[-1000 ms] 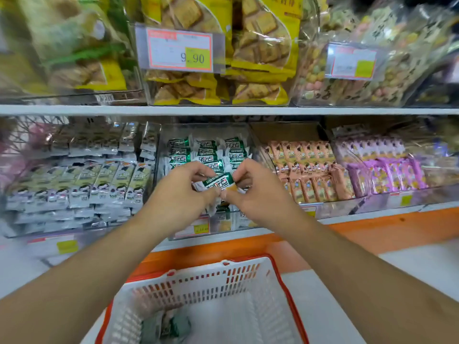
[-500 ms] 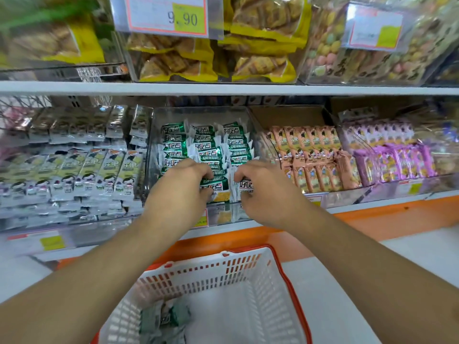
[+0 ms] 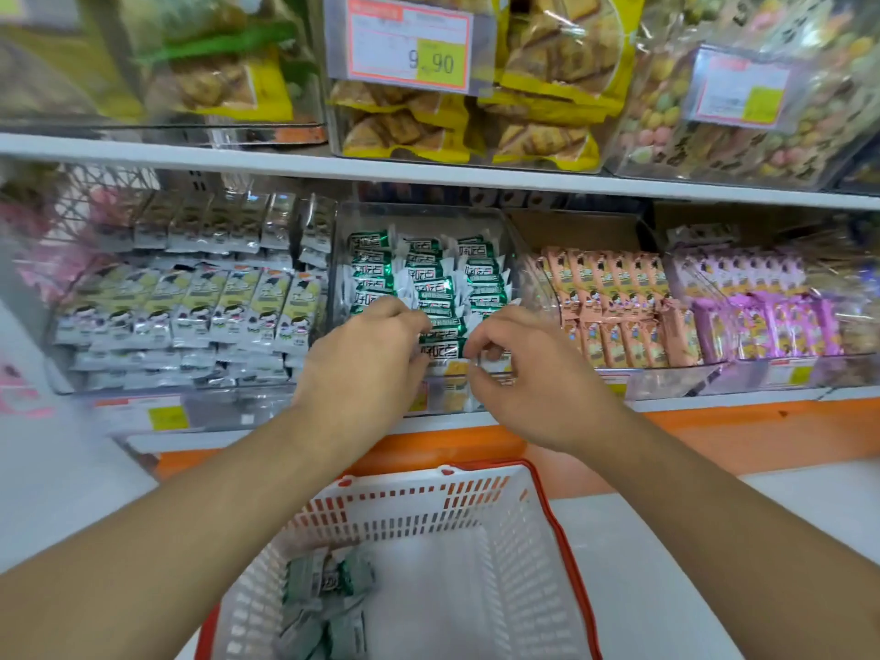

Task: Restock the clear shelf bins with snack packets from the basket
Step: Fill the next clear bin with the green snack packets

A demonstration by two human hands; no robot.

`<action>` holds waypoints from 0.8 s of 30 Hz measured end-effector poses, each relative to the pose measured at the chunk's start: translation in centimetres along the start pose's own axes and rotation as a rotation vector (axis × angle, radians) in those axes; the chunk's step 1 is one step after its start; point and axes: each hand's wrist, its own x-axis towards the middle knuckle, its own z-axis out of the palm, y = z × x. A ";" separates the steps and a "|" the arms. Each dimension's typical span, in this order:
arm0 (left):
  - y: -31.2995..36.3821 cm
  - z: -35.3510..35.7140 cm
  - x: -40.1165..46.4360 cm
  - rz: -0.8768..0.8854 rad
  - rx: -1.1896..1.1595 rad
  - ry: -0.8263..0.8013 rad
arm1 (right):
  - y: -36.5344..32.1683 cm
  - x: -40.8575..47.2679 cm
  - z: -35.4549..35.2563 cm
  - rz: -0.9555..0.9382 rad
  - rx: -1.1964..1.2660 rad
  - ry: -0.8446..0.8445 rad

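A clear shelf bin on the lower shelf holds rows of green-and-white snack packets. Both hands are at its front edge. My left hand has curled fingers on the left end of the front green packet, which lies in the middle row. My right hand pinches that packet's right end between thumb and forefinger. Below my arms stands a white basket with a red rim. It holds a small pile of green packets at its left side.
Neighbouring clear bins hold pale yellow-green packets on the left, and orange packets then purple packets on the right. The upper shelf carries yellow bags and a 9.90 price tag. An orange strip runs under the shelf.
A second ago both hands held the green packet in front of the bin. They have since lowered it into the front of the middle row, and the camera has moved closer.
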 end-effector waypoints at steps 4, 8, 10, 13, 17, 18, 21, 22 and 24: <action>-2.0 -1.1 -4.0 -0.062 -0.156 -0.151 | -2.6 -1.6 3.9 0.013 0.069 -0.295; -5.6 0.7 -8.5 -0.200 -0.056 -0.399 | -2.4 -4.1 12.1 0.070 -0.135 -0.685; -8.0 2.7 -11.4 -0.282 0.052 -0.496 | -2.1 -6.0 16.9 0.128 -0.167 -0.873; -12.0 6.1 -16.2 -0.438 0.193 -0.614 | -1.5 -9.3 23.8 0.227 -0.152 -1.089; -16.1 10.8 -21.3 -0.609 0.074 -0.739 | -0.5 -14.3 32.2 0.387 -0.071 -1.228; -16.5 11.6 -22.1 -0.646 0.012 -0.753 | -0.3 -15.6 33.7 0.416 -0.085 -1.240; -16.9 12.7 -22.7 -0.658 -0.055 -0.737 | 0.5 -18.7 36.2 0.477 -0.133 -1.206; -16.8 12.6 -22.5 -0.658 -0.052 -0.740 | 0.7 -19.3 36.5 0.496 -0.120 -1.171; -16.7 12.5 -22.2 -0.669 -0.057 -0.772 | 1.1 -19.5 36.6 0.515 -0.064 -1.116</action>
